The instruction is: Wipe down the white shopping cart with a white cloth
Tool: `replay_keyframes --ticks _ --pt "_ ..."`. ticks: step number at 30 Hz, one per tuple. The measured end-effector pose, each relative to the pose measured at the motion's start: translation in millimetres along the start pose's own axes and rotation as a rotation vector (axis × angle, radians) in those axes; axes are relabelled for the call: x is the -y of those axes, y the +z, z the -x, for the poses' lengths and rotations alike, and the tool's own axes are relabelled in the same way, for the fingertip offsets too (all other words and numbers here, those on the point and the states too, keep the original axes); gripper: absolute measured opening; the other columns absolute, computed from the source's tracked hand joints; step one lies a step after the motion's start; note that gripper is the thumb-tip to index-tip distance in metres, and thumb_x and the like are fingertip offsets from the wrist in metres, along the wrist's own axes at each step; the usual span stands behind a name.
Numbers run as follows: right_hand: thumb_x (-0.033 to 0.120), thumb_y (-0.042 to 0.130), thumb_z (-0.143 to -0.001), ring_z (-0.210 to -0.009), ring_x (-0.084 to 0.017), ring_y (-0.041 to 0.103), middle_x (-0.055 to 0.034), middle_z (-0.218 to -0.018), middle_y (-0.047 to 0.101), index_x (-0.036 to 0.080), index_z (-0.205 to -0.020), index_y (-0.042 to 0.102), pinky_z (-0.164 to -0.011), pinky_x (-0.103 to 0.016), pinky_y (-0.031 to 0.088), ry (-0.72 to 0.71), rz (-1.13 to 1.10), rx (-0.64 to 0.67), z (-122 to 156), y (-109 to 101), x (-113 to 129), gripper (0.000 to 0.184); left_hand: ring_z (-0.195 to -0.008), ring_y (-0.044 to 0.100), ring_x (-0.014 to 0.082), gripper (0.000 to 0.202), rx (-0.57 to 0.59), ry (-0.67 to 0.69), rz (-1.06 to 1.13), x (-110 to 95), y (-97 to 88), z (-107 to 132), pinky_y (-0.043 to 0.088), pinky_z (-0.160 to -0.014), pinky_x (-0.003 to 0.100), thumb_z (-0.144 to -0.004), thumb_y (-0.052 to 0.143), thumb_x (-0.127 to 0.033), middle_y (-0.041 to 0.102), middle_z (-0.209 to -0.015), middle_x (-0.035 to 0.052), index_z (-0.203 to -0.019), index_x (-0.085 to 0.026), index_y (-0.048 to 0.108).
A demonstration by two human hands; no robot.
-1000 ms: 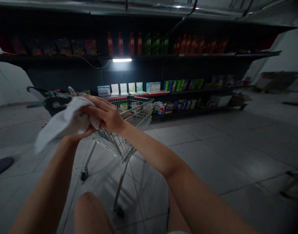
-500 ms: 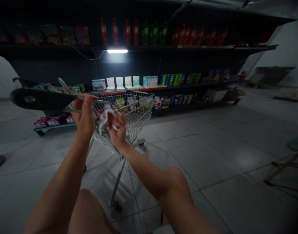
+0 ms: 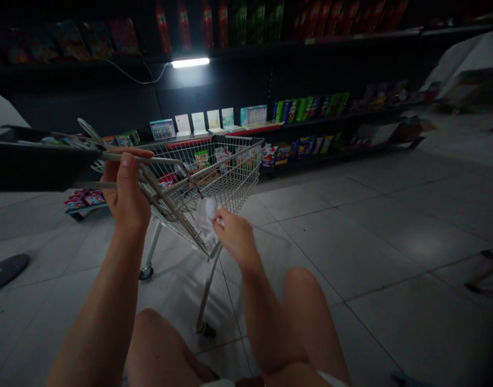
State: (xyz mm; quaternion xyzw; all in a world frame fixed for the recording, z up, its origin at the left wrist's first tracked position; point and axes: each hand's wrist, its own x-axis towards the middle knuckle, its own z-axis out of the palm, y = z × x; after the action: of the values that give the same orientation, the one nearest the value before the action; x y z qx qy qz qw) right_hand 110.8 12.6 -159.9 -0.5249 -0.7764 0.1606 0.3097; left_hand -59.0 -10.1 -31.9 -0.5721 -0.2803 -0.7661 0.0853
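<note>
while the left hand [image 3: 128, 199] grips a metal bar [image 3: 168, 160] beside the black panel [image 3: 33, 166] of the shopping cart, the right hand [image 3: 236, 234] pinches a bunched white cloth [image 3: 206, 215] at the basket's nearest lower corner. the cloth is blurred, so i cannot tell how firmly it meets the wires.

to wipe well here, the left grip should brace the cart, since the casters [image 3: 146, 272] could let it roll under a push. the cloth probably does best folded into a thick pad, drawn along each wire rather than across, so that loose ends don't snag in the mesh; the corner likely needs the fabric pressed in with a fingertip and then a fresh fold.

compared with half a second ago, the right hand and cloth are lower, down from the bars near the left hand to the bottom corner, while the left hand is still on its bar. a full second ago both hands were together around the cloth.

farther out, the wire basket [image 3: 240, 185] has a green packet [image 3: 202, 158] showing through it, and beyond its far rim a lit tube [image 3: 190, 63] hangs under the upper shelf's front edge.
</note>
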Motion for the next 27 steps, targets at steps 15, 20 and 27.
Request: replay_keyframes --ticks 15,20,27 --pt "0.053 0.064 -0.084 -0.152 -0.034 0.012 -0.0096 -0.159 0.013 0.030 -0.148 0.032 -0.118 -0.060 0.027 -0.245 -0.406 -0.552 -30.7 64.3 60.7 0.076 -0.062 0.051 0.0125 0.028 -0.067 0.073 0.064 0.7 8.3 -0.6 0.039 -0.067 0.030 -0.087 0.058 -0.040 0.061 -0.069 0.0010 -0.073 -0.020 0.074" --pt "0.037 0.044 -0.096 -0.146 -0.027 0.027 -0.0146 -0.154 0.019 0.026 -0.150 0.033 -0.117 -0.052 0.035 -0.061 -0.507 -0.571 -8.1 103.5 44.5 0.056 -0.064 0.053 0.0119 0.030 -0.076 0.062 0.040 -2.5 11.3 0.3 0.041 -0.068 0.029 -0.089 0.056 -0.039 0.060 -0.066 -0.0003 -0.073 -0.019 0.071" --pt "0.026 0.041 -0.087 -0.118 -0.023 0.048 -0.0146 -0.119 0.045 0.015 -0.119 0.052 -0.104 -0.044 0.047 -0.188 -0.607 -0.686 -15.8 155.3 -1.0 0.035 -0.071 0.056 0.0138 0.035 -0.053 0.077 0.027 0.1 10.1 1.0 0.051 -0.078 0.031 -0.086 0.061 -0.055 0.060 -0.071 -0.0016 -0.076 -0.023 0.070"
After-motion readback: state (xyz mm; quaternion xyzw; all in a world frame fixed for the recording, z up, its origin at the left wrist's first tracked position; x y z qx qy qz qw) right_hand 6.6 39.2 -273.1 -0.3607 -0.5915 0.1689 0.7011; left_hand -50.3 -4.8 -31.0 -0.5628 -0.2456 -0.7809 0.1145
